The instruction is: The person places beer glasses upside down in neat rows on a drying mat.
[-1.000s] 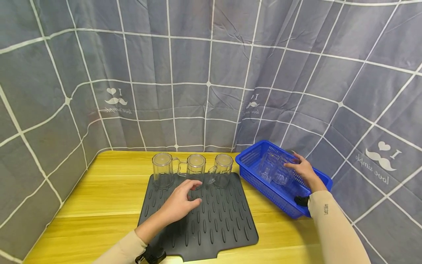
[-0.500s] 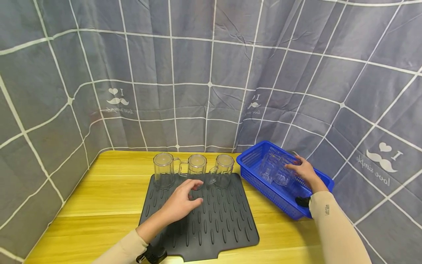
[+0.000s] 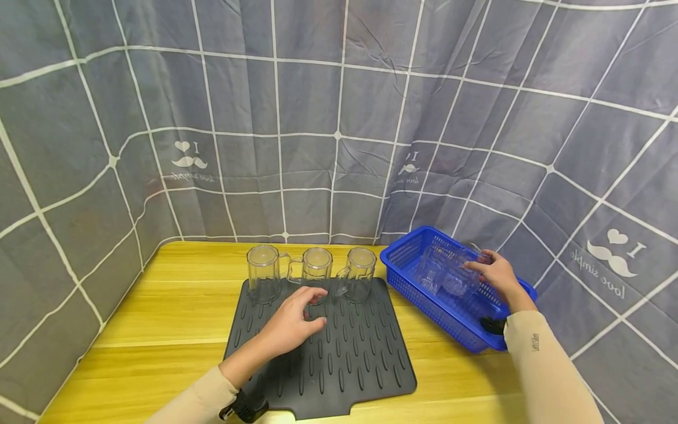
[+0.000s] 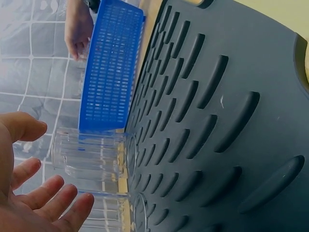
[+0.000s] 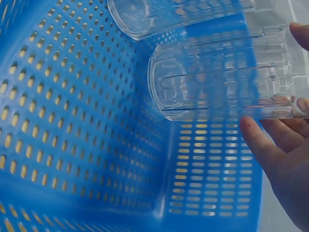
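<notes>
i count three clear mugs point(image 3: 315, 272) standing in a row along the far edge of one dark ribbed mat point(image 3: 323, 347). my left hand point(image 3: 290, 323) hovers over the mat, fingers loosely spread, holding nothing. my right hand point(image 3: 498, 275) grips one clear mug point(image 3: 459, 272) inside the blue basket point(image 3: 424, 306), another mug point(image 3: 431, 268) beside it. the curtain point(image 3: 339, 118) reads "i love simple".

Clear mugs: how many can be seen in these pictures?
5: three stand in a row on the black mat's far edge, two in the blue basket. More may be hidden.
</notes>
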`<control>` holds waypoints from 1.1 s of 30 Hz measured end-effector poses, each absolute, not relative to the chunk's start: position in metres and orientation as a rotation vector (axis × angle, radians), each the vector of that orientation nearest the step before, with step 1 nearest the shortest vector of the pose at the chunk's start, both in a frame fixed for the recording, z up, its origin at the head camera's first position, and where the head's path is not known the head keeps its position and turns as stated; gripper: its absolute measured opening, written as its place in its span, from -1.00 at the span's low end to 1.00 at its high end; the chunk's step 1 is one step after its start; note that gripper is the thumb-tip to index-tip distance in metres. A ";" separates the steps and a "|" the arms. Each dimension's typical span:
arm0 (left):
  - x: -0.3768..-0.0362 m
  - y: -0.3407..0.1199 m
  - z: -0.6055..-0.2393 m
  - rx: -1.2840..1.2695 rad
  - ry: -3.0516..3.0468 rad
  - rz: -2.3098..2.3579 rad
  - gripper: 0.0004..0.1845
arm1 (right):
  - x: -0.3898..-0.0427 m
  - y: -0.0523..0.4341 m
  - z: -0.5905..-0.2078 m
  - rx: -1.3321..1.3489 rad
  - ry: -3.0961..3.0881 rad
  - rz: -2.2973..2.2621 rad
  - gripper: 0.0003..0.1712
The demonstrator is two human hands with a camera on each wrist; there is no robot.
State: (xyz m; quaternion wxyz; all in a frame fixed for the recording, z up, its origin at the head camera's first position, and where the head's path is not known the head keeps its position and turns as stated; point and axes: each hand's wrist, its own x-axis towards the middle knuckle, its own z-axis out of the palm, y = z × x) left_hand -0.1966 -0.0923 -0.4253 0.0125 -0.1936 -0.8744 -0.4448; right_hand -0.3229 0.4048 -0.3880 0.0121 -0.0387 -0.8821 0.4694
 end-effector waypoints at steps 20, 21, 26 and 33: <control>-0.199 -0.089 -0.422 -0.627 -2.729 -1.391 -0.48 | -0.300 0.411 -0.336 -0.047 -2.648 1.263 0.07; -0.199 -0.089 -0.422 -0.626 -2.726 -1.390 -0.49 | -0.299 0.411 -0.334 -0.043 -2.640 1.248 0.06; -0.200 -0.088 -0.421 -0.637 -2.722 -1.387 -0.49 | -0.293 0.408 -0.320 -0.020 -2.593 1.190 0.03; -0.199 -0.088 -0.420 -0.665 -2.739 -1.369 -0.57 | -0.283 0.398 -0.296 -0.006 -2.574 1.053 0.00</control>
